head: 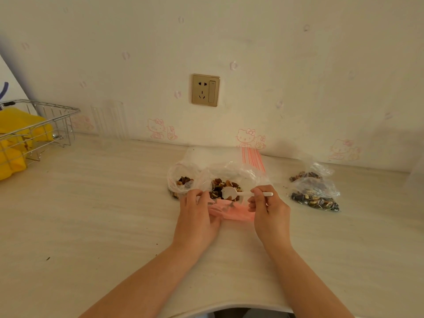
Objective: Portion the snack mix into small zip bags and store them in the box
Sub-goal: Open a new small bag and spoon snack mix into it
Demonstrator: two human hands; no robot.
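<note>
A large clear bag [231,173] of brown and dark snack mix lies open at the middle of the table. My right hand [268,210] pinches the handle of a white plastic spoon [229,193], whose bowl sits over the mix. My left hand [197,212] grips the bag's near edge, by a small zip bag [181,180] holding a little mix. A stack of small zip bags [252,158] with red strips lies behind. Two filled small bags [314,193] lie to the right. A clear plastic box [110,120] stands against the wall at the left.
A wire basket [39,127] with yellow items stands at the far left. A wall socket [205,90] sits above the table. The pale tabletop [103,214] stretches left of my arms, with a few crumbs on it.
</note>
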